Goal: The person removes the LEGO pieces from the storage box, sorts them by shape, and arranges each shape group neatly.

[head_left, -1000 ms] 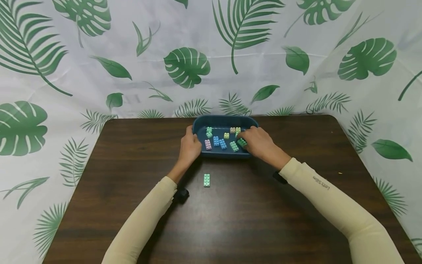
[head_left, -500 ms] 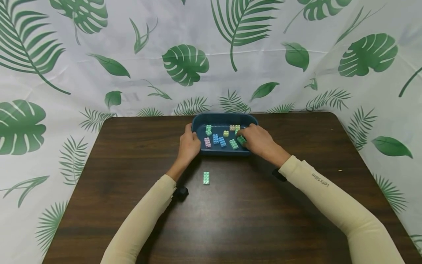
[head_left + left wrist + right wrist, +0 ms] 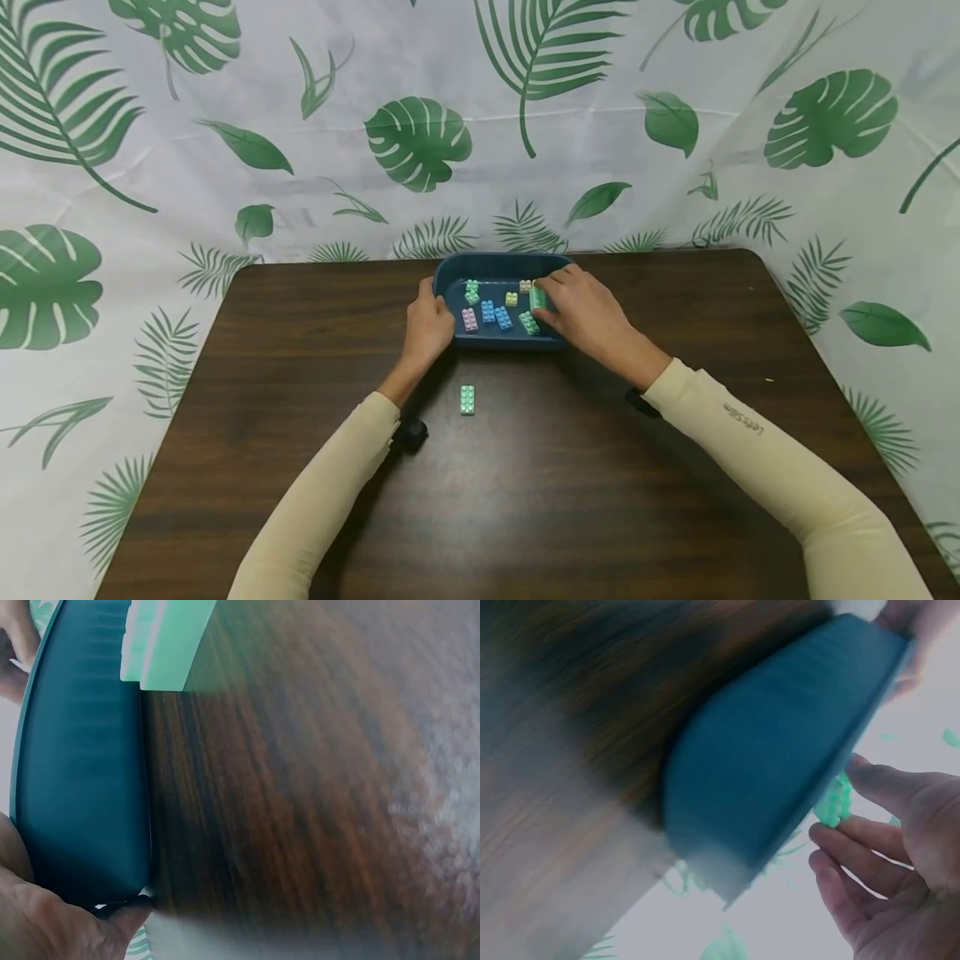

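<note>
My left hand [image 3: 430,323] grips the left end of a dark blue tray [image 3: 491,342], thumb toward me; in the left wrist view its fingers [image 3: 56,922] wrap the tray's corner. Over the tray's right side my right hand [image 3: 588,308] pinches a green toy building brick [image 3: 537,297] between thumb and fingers. In the right wrist view that brick [image 3: 834,801] shows just beyond the tray's rim. Inside the tray lie a pink brick [image 3: 469,319], blue bricks [image 3: 503,317], a small yellow brick [image 3: 512,298] and light green bricks [image 3: 529,322].
One light green brick [image 3: 467,400] lies alone on the dark wooden table [image 3: 570,467], in front of the tray. A leaf-patterned cloth [image 3: 300,167] hangs behind the table. A small yellow speck [image 3: 768,380] is at the right.
My right hand has lifted a green brick from the tray's right side and moved slightly up and away. My left hand keeps its grip on the tray.
</note>
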Demonstrator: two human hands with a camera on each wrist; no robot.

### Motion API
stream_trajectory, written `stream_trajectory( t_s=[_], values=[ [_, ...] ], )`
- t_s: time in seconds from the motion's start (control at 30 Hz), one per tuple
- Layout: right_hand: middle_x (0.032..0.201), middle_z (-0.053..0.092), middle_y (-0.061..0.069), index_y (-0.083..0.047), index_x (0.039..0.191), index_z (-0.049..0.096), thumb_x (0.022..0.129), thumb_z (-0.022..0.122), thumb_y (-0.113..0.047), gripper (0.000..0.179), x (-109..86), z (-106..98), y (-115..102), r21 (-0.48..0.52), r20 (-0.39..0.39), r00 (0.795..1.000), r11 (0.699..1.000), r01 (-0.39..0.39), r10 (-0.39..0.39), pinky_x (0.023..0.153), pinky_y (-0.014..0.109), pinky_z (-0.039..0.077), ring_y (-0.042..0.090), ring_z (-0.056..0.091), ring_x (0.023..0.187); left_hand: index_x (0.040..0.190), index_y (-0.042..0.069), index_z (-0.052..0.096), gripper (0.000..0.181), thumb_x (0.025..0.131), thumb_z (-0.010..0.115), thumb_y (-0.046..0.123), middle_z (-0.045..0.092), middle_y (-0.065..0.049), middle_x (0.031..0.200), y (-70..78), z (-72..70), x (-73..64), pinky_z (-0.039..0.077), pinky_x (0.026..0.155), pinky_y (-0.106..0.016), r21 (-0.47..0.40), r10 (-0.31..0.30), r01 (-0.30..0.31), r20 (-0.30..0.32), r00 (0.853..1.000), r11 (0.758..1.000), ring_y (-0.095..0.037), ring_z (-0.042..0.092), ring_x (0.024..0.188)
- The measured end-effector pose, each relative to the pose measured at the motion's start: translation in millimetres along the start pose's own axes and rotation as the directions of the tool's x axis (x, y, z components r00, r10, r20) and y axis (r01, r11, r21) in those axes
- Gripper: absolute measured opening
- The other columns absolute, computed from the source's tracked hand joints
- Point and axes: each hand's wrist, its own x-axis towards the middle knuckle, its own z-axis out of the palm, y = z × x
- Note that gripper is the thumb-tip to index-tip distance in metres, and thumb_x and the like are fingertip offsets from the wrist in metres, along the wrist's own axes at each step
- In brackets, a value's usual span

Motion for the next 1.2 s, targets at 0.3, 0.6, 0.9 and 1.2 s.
stream_trajectory(
  t_s=[0.3,0.6,0.9,1.2],
  values=[
    [0.123,0.076,0.014,-0.005,0.131,0.072,0.093,0.082,-0.038,0.051,-11.3,-21,-42,-0.066,-0.074,0.987,0.988,0.139,-0.144,0.096,0.045,0.058,0.031,0.067,0.112,0.154,0.005,0.042,0.043,0.112,0.039,0.014,0.059,-0.024,0.149,-1.1,-1.6,1.4,0.046,0.115,-0.055,0.009,-0.001,0.001,-0.003,1.000,1.000,-0.037,0.060,0.134],
    [0.111,0.077,0.007,-0.009,0.119,0.077,0.092,0.082,-0.045,0.046,-26.9,-18,-72,-0.132,-0.064,0.956,0.952,0.276,-0.286,0.086,0.041,0.056,0.027,0.068,0.106,0.154,0.005,0.042,0.043,0.113,0.039,0.013,0.061,-0.025,0.146,-0.3,-1.6,2.4,0.047,0.114,-0.056,0.008,0.005,-0.005,-0.008,1.000,1.000,-0.037,0.061,0.132],
    [0.100,0.078,0.002,-0.013,0.108,0.080,0.089,0.082,-0.052,0.042,-37.2,4,-83,-0.125,-0.008,0.933,0.926,0.355,-0.359,0.081,0.038,0.050,0.022,0.068,0.099,0.156,0.007,0.043,0.044,0.112,0.040,0.015,0.063,-0.023,0.144,-1.5,0.8,2.9,0.048,0.112,-0.055,0.026,0.009,-0.008,-0.028,1.000,1.000,-0.037,0.061,0.132],
    [0.096,0.078,-0.001,-0.017,0.102,0.080,0.090,0.080,-0.056,0.041,-43.0,17,-81,-0.102,0.118,0.929,0.926,0.363,-0.351,0.079,0.037,0.047,0.021,0.066,0.095,0.155,0.006,0.044,0.044,0.111,0.040,0.012,0.066,-0.024,0.138,-1.0,3.4,0.6,0.049,0.109,-0.056,0.017,0.020,-0.020,-0.028,0.999,1.000,-0.038,0.064,0.126]
  ],
)
